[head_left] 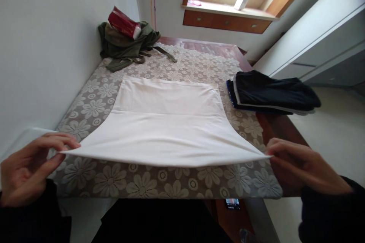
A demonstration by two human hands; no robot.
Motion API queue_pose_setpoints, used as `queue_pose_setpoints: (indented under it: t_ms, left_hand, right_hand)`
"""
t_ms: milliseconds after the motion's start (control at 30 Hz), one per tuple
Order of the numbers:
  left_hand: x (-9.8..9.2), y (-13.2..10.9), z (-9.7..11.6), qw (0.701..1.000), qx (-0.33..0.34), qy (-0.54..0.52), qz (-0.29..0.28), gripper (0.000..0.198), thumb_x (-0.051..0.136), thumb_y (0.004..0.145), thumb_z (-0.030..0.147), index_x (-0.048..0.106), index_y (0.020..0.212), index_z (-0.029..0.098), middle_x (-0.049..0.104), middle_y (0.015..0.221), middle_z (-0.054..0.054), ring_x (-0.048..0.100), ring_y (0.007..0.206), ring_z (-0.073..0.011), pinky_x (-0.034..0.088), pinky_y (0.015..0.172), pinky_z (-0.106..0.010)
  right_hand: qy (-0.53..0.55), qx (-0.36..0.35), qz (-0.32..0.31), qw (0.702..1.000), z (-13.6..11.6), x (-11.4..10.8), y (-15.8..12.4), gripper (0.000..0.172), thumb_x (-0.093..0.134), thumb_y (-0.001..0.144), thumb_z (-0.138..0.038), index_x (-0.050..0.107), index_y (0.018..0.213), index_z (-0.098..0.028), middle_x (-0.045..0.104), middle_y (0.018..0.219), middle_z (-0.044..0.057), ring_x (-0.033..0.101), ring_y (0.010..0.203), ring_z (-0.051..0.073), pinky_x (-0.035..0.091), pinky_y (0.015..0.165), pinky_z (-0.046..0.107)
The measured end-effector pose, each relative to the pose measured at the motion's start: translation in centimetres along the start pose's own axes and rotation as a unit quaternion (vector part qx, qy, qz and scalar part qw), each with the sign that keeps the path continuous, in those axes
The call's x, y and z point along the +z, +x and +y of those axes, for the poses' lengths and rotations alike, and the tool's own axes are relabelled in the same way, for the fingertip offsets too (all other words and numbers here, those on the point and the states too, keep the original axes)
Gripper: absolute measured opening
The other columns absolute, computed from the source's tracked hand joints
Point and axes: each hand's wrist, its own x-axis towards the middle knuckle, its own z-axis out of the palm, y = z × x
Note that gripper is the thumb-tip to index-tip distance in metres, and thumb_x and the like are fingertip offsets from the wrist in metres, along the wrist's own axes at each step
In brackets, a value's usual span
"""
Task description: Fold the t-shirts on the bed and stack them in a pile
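We see the white cloth (168, 133) spread over the middle of the floral tablecloth (111, 178), lying directly between and beyond the two hands. Its longest line, the near edge, runs left to right along the near side of the tablecloth, drawn taut and apparently raised above it; the narrower far edge lies flat toward the tablecloth's far side. We note the left hand (25, 167) at the tablecloth's near left, thumb and fingertips closed in a pinch on one corner, and the right hand (305, 163) at its near right, pinching the opposite corner likewise. Neither hand is nearer, since each grips its own end of that edge.
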Motion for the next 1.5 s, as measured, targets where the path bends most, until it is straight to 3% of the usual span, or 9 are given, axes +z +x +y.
queue_pose_setpoints:
  t_ms: [100, 167, 300, 400, 600, 867, 1167, 1333, 1500]
  left_hand:
    - [1.1, 4.7, 2.2, 0.990, -0.079, -0.031, 0.114, 0.011, 0.074, 0.088, 0.036, 0.068, 0.091, 0.027, 0.075, 0.095, -0.001, 0.075, 0.097, -0.0274, 0.061, 0.101, -0.046]
    - [2.0, 8.9, 3.2, 0.984, -0.113, 0.024, 0.133, 0.022, 0.074, 0.081, 0.047, 0.071, 0.091, 0.028, 0.077, 0.095, 0.000, 0.076, 0.095, -0.0293, 0.063, 0.099, -0.045]
    - [4.0, 17.2, 2.7, 0.974, -0.176, 0.126, 0.061, 0.029, 0.062, 0.080, 0.040, 0.073, 0.100, 0.021, 0.078, 0.097, -0.005, 0.075, 0.095, -0.0257, 0.061, 0.098, -0.039]
    - [5.8, 22.1, 0.6, 0.951, -0.222, 0.216, 0.013, 0.029, 0.060, 0.086, 0.030, 0.074, 0.108, 0.019, 0.080, 0.109, -0.007, 0.073, 0.105, -0.0246, 0.058, 0.103, -0.037]
    - [10.3, 27.9, -4.2, 0.934, -0.235, 0.267, -0.032, 0.022, 0.066, 0.087, 0.028, 0.077, 0.106, 0.022, 0.081, 0.115, -0.008, 0.073, 0.111, -0.0293, 0.057, 0.099, -0.034]
    - [12.6, 29.9, -8.3, 0.938, -0.227, 0.256, -0.048, 0.026, 0.065, 0.090, 0.031, 0.077, 0.111, 0.022, 0.082, 0.115, -0.009, 0.076, 0.111, -0.0306, 0.058, 0.092, -0.034]
    - [13.1, 29.6, -8.9, 0.937, -0.225, 0.263, -0.044, 0.026, 0.062, 0.091, 0.031, 0.075, 0.112, 0.023, 0.082, 0.113, -0.009, 0.076, 0.105, -0.0291, 0.060, 0.089, -0.034]
    - [12.9, 28.9, -7.0, 0.940, -0.188, 0.279, -0.059, 0.034, 0.059, 0.092, 0.028, 0.072, 0.122, 0.021, 0.079, 0.124, -0.013, 0.073, 0.116, -0.0324, 0.059, 0.102, -0.040]
    - [16.3, 25.7, -0.9, 0.955, -0.006, 0.267, -0.131, 0.049, 0.049, 0.101, 0.034, 0.063, 0.146, 0.022, 0.064, 0.155, -0.011, 0.057, 0.146, -0.0301, 0.044, 0.127, -0.045]
  right_hand:
    - [-0.035, 0.032, 0.111, 0.993, -0.9, -0.6, 4.0, 0.035, 0.071, 0.097, -0.061, 0.072, 0.090, -0.026, 0.070, 0.082, 0.008, 0.064, 0.071, 0.024, 0.051, 0.062, 0.036]
    - [-0.072, 0.064, 0.151, 0.984, -1.0, -0.8, 7.9, 0.028, 0.072, 0.090, -0.054, 0.073, 0.089, -0.026, 0.069, 0.076, 0.005, 0.060, 0.064, 0.024, 0.048, 0.059, 0.037]
    - [-0.189, 0.065, 0.164, 0.966, -0.1, -0.9, 15.8, 0.019, 0.062, 0.083, -0.037, 0.072, 0.084, -0.022, 0.069, 0.079, 0.007, 0.061, 0.071, 0.025, 0.049, 0.070, 0.040]
    - [-0.334, 0.079, 0.148, 0.927, 1.1, -0.9, 20.3, 0.021, 0.059, 0.088, -0.031, 0.076, 0.089, -0.019, 0.073, 0.099, 0.014, 0.066, 0.096, 0.030, 0.048, 0.086, 0.043]
    - [-0.465, 0.157, 0.099, 0.865, 2.8, 0.0, 26.4, 0.032, 0.052, 0.100, -0.030, 0.082, 0.104, -0.020, 0.075, 0.124, 0.014, 0.063, 0.120, 0.034, 0.041, 0.101, 0.049]
    - [-0.470, 0.205, 0.043, 0.858, 4.7, 1.9, 30.3, 0.028, 0.056, 0.097, -0.023, 0.082, 0.106, -0.019, 0.075, 0.128, 0.017, 0.063, 0.123, 0.034, 0.039, 0.103, 0.049]
    - [-0.453, 0.240, 0.017, 0.859, 5.4, 2.4, 30.9, 0.026, 0.060, 0.093, -0.018, 0.081, 0.109, -0.015, 0.077, 0.123, 0.019, 0.070, 0.117, 0.031, 0.042, 0.104, 0.044]
    - [-0.440, 0.231, 0.048, 0.866, 3.6, 2.9, 30.2, 0.034, 0.055, 0.095, -0.015, 0.074, 0.123, -0.013, 0.075, 0.126, 0.022, 0.070, 0.119, 0.034, 0.046, 0.100, 0.045]
    - [-0.335, 0.037, 0.066, 0.939, -1.3, 8.5, 28.9, 0.035, 0.048, 0.104, -0.022, 0.068, 0.131, -0.017, 0.070, 0.139, 0.018, 0.064, 0.130, 0.032, 0.050, 0.110, 0.043]
